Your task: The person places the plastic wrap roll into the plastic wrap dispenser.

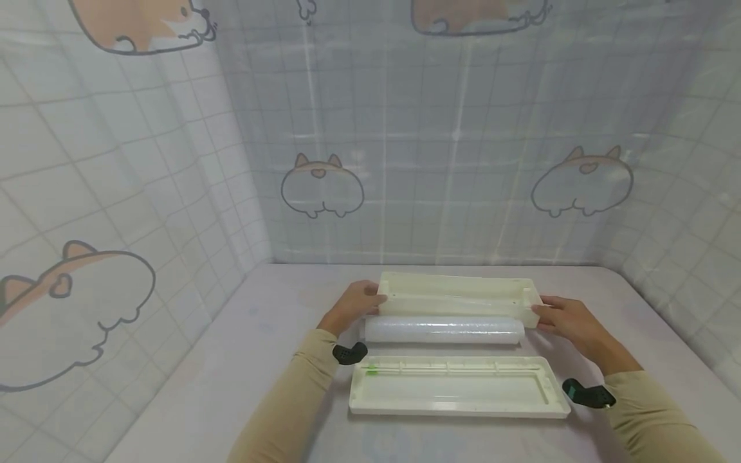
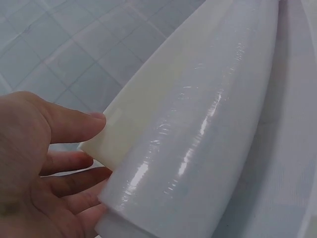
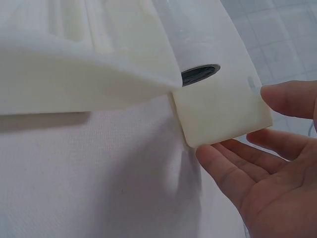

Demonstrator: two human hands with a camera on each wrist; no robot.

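Cream box, two hands: left hand (image 1: 352, 305) and right hand (image 1: 570, 321) each grasp one short end, thumb at the upper edge, fingers below.
Cream box (image 1: 457, 287) place: just beyond the film roll (image 1: 442, 330); whether its base touches the table (image 1: 231, 360), I cannot tell.
Box handling: probably light, stiff plastic, rather smooth; both short ends seem the good place to hold, keeping it level.
Roll handling: glossy wrap looks slippery, and the round body may roll if it is bumped.
White tray (image 1: 457, 389): on the near side of the roll, apart from it.
Writing: no brand or label is readable; the tray's green mark (image 1: 372, 371) is too small to tell.
Wall (image 1: 428, 116): behind the roll, with squares and dog drawings.
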